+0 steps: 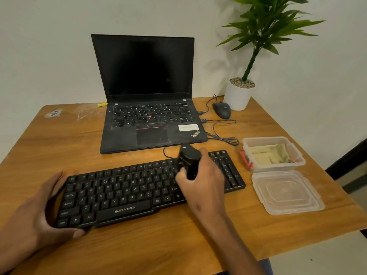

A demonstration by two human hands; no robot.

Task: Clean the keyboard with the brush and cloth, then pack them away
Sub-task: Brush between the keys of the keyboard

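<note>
Brushing the keyboard

Right hand (200,179) grips the brush (189,161) over the keyboard (119,195); left hand (39,211) clasps its left end; cloth (272,153) in the box (278,165).

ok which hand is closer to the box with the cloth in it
Right. The right hand grips the brush over the keyboard's right part, beside the box; the left hand holds the keyboard's far left end.

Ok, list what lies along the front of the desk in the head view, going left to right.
Left hand holding the keyboard's end → keyboard → right hand gripping the brush over the keys → clear lid lying flat on the table.
</note>
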